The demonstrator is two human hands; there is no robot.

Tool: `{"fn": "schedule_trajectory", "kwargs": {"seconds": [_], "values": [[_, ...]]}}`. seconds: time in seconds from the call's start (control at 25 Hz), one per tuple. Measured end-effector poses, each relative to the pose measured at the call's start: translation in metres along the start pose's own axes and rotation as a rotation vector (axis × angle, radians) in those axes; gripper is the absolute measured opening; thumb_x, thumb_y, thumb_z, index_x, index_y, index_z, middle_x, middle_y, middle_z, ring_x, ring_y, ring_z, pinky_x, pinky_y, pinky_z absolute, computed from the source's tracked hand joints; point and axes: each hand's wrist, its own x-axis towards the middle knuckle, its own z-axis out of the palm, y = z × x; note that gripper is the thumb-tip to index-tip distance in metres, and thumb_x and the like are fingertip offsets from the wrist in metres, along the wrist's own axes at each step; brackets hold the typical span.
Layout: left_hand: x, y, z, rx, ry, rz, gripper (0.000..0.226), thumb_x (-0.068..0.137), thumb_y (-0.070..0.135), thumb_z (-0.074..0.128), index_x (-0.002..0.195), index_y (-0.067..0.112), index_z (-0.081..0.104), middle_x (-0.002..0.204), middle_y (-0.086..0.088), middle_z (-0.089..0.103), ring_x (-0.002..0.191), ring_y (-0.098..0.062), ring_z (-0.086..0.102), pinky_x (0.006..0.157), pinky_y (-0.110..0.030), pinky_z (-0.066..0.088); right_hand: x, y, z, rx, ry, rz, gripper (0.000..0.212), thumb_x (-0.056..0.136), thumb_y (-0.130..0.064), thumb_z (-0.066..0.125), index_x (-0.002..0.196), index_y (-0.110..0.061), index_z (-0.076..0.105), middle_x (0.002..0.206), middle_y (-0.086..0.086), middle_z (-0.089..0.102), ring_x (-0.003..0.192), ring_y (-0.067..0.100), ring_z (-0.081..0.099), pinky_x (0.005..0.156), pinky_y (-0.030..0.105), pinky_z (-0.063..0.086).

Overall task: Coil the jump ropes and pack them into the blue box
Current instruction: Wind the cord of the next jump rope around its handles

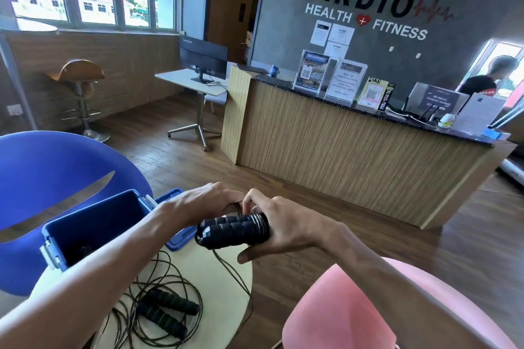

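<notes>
Right hand round rope handles

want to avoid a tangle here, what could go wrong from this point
1. A cord hangs from the held handles down to the second rope, lying loose on the table; lifting may snag or drag it.
2. The right hand holds both handles while the left hand pinches cord; a slip could undo the wrap.
3. The blue box sits near the table edge under the left forearm; a nudge could shift it.

A gym reception, probably: wall lettering reads "CARDIO HEALTH FITNESS" above a counter.
</notes>
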Motion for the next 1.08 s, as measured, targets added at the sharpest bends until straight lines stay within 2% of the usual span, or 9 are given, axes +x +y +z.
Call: {"fn": "schedule_trajectory", "kwargs": {"seconds": [0.16,0.36,0.48,0.64,0.8,0.88,0.96,1.04,1.08], "values": [[0.005,0.021,-0.021,0.059,-0.067,-0.1,0.011,0.087,0.032,0.054,0.08,0.027,0.059,0.077,0.008,0.064,0.07,-0.013,0.059,0.062,-0.024,0.044,-0.002,-0.007,0.011,-0.261,0.04,0.012,0.074,0.069,-0.062,0.08,0.113,-0.024,0.034,0.082,-0.004,0.064,0.076,0.023,0.063,0.071,0.039,0.051],[0.01,0.071,-0.047,0.663,-0.005,-0.121,0.015,0.089,0.015,0.051,0.078,0.023,0.055,0.088,-0.001,0.066,0.086,-0.023,0.064,0.062,-0.03,0.036,0.0,0.002,0.026,-0.22,0.187,0.07,0.068,0.072,-0.041,0.074,0.119,-0.024,0.028,0.075,-0.002,0.063,0.063,0.028,0.058,0.058,0.036,0.043],[0.008,0.09,-0.051,0.696,-0.041,-0.15,0.021,0.092,0.013,0.049,0.076,0.026,0.047,0.094,0.0,0.067,0.092,-0.023,0.065,0.063,-0.031,0.035,0.004,0.006,0.029,-0.232,0.248,0.124,0.07,0.071,-0.044,0.074,0.122,-0.02,0.032,0.072,-0.003,0.061,0.058,0.024,0.054,0.057,0.036,0.044],[0.007,0.101,-0.051,0.721,-0.2,-0.145,0.021,0.091,0.001,0.048,0.093,0.016,0.063,0.102,-0.004,0.066,0.099,-0.025,0.064,0.067,-0.031,0.038,0.012,0.007,0.038,-0.301,0.208,0.153,0.068,0.072,-0.045,0.073,0.125,-0.022,0.037,0.086,0.0,0.068,0.071,0.026,0.061,0.065,0.034,0.045],[-0.005,0.109,-0.043,0.672,-0.249,-0.215,0.023,0.092,0.002,0.046,0.103,0.011,0.064,0.11,-0.006,0.065,0.103,-0.026,0.063,0.069,-0.03,0.037,0.014,0.011,0.052,-0.277,0.243,0.224,0.035,0.075,-0.041,0.07,0.097,-0.026,0.047,0.091,0.002,0.068,0.086,0.031,0.065,0.067,0.033,0.042],[-0.015,0.114,-0.029,0.582,-0.189,-0.298,0.025,0.092,0.003,0.044,0.108,0.013,0.06,0.113,-0.004,0.062,0.105,-0.024,0.062,0.07,-0.029,0.036,0.018,0.019,0.05,-0.283,0.31,0.245,0.038,0.077,-0.043,0.069,0.107,-0.026,0.056,0.094,0.002,0.069,0.089,0.033,0.066,0.068,0.036,0.047],[-0.028,0.116,-0.006,0.415,0.011,-0.363,0.021,0.095,0.009,0.043,0.112,0.016,0.053,0.111,-0.002,0.059,0.1,-0.022,0.063,0.069,-0.029,0.039,0.022,0.025,0.045,-0.311,0.349,0.271,0.05,0.079,-0.051,0.066,0.126,-0.035,0.056,0.102,0.001,0.069,0.095,0.033,0.067,0.075,0.039,0.052],[-0.038,0.114,0.017,0.105,0.243,-0.386,0.011,0.097,0.027,0.046,0.104,0.019,0.048,0.097,0.001,0.06,0.084,-0.021,0.065,0.066,-0.033,0.048,0.024,0.031,0.04,-0.318,0.379,0.284,0.059,0.081,-0.055,0.064,0.137,-0.041,0.05,0.108,0.002,0.069,0.1,0.031,0.067,0.081,0.04,0.052],[-0.043,0.109,0.026,-0.113,0.302,-0.414,0.018,0.096,0.037,0.049,0.098,0.019,0.046,0.088,0.002,0.062,0.074,-0.021,0.066,0.064,-0.036,0.052,0.023,0.033,0.038,-0.308,0.388,0.284,0.063,0.081,-0.056,0.065,0.141,-0.042,0.048,0.108,0.002,0.068,0.1,0.03,0.067,0.082,0.039,0.051]]}}
